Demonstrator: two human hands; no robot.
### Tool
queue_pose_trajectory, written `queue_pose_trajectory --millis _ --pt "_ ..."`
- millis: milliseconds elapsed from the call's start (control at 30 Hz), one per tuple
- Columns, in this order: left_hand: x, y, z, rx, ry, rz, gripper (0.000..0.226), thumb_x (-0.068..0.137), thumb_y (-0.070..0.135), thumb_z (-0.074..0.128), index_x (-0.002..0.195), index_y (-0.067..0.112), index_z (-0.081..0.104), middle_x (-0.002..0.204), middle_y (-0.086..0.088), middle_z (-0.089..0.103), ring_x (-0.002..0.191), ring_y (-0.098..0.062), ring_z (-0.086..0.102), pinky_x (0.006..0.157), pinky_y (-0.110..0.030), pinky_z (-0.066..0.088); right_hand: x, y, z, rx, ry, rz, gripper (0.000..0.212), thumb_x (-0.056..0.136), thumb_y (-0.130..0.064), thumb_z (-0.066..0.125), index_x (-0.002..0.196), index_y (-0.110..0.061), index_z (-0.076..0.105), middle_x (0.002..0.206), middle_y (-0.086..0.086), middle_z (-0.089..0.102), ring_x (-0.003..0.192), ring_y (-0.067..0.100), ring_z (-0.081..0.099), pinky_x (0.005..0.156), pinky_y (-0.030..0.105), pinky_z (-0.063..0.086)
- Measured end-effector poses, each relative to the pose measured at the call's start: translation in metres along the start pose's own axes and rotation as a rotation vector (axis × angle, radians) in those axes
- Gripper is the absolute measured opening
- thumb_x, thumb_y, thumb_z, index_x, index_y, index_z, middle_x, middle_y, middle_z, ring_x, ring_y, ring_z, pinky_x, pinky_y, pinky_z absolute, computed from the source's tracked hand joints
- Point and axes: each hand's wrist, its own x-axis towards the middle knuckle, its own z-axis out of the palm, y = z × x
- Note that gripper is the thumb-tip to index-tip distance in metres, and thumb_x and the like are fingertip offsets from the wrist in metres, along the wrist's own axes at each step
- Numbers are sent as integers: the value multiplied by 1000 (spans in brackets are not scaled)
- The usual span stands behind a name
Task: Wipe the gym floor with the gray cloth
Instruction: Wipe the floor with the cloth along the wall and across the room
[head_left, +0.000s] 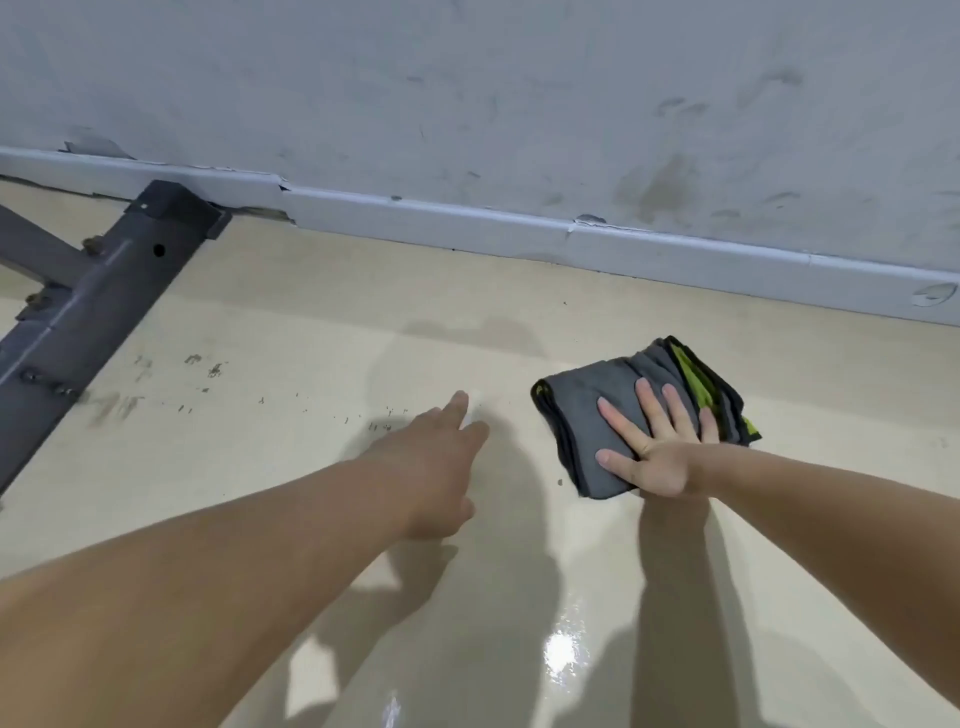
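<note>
Right hand (655, 451) presses flat, fingers spread, on the folded gray cloth (613, 410); left hand (441, 457) reaches out, its grip unclear; glossy gym floor (311, 332) looks slick, so the cloth may skid or unfold.

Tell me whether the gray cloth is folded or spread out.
Folded. The gray cloth lies bunched in stacked layers on the floor, edges showing at its far side, with the right hand pressed flat on it.

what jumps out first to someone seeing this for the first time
Right of centre, the right hand presses flat, fingers spread, on a folded gray cloth with lime-green edging lying on the glossy beige floor. The left hand reaches forward beside it, over small dark scuff marks. A dark metal equipment frame slants along the left edge to the scuffed gray wall.
</note>
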Motion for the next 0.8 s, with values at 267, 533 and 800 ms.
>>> queue_pose_trajectory --millis 267,533,800 --pt "15 112 -25 57 -68 -106 51 96 44 54 140 20 43 139 1 40 121 -25 53 98 -44 49 -3 52 17 87 297 -35 68 93 -78 6 153 -57 -17 165 2 -35 149 32 -37 117 64 -18" --pt "50 218 33 -132 104 -216 25 93 21 53 118 18 53 128 -4 45 111 -21 48 89 -36 51 -63 74 74 161 278 -473 66 100 -64 29 159 -52 2 168 0 -29 152 26 -33 121 58 -17" --pt "106 291 73 -481 153 -475 70 102 62 18 160 35 -12 167 -18 -19 152 -44 -17 119 -69 7 -50 166 32 389 728 -22 42 100 -38 37 134 -26 59 149 11 47 138 33 38 114 47 31"
